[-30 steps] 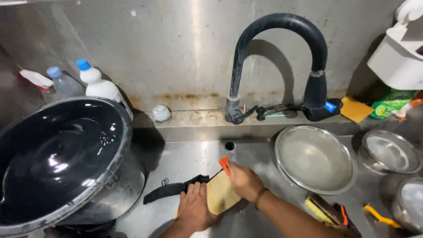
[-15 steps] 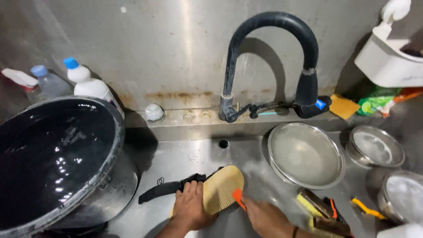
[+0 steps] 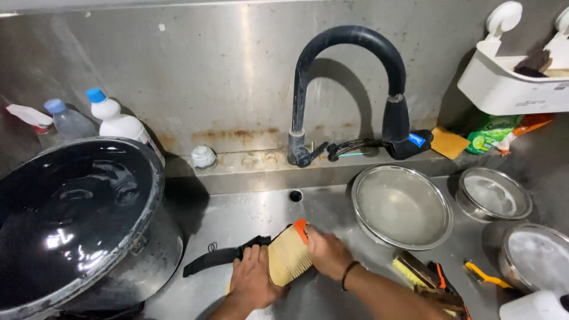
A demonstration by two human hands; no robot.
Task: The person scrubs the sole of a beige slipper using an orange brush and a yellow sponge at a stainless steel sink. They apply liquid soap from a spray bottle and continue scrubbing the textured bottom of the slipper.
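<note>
My left hand presses the black-handled brush flat on the sink floor; my right hand grips an orange scrubbing tool against it. I should keep firm, even strokes, clear of the steel bowl behind.

I've got one view only, head cam, so no 2nd view to overlap with. It looks down and fwd into a steel sink from above, facing the back wall square-on. Black tap sits top centre, big dark pot fills the lower left, steel bowls mid right. Cam is close: my left hand and right hand enter at bottom centre, forearms cut by the lower edge. White wall caddy clipped at upper right.
</note>
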